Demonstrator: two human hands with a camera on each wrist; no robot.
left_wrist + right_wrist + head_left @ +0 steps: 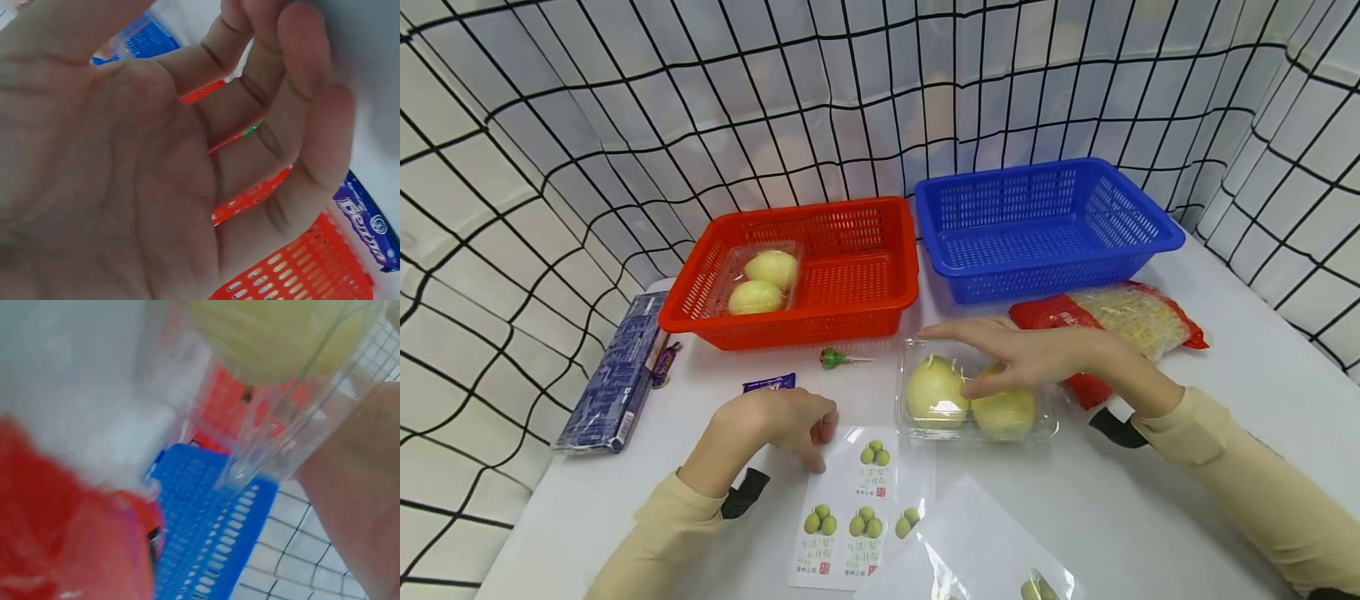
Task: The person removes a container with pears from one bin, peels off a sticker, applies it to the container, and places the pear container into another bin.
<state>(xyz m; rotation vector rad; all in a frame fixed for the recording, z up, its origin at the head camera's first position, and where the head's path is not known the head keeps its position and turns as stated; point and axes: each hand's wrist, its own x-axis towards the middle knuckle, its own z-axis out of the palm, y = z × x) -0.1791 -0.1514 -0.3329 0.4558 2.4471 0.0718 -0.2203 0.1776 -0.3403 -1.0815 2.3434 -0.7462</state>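
Note:
A clear plastic box (904, 421) with two pale yellow pears (936, 392) stands right of the middle in the head view. Across its top my right hand (1033, 354) is spread, fingers stretched toward the far rim, thumb apart and over the nearer side. One pear (281, 337) shows through the plastic in the blurred right wrist view. My left hand (782, 421) hovers by the upper left corner of a sheet of pear stickers (842, 492). Its fingers bend loosely and the palm (112, 169) holds nothing in the left wrist view.
Behind stand a red basket (805, 325), holding another pear box (793, 279), and a blue basket (1052, 279). A green lollipop (831, 358), purple wrapper (771, 383), blue packet (613, 375) and red bag (1052, 312) lie around. Glossy sheets (962, 533) overlap in front; black netting surrounds the table.

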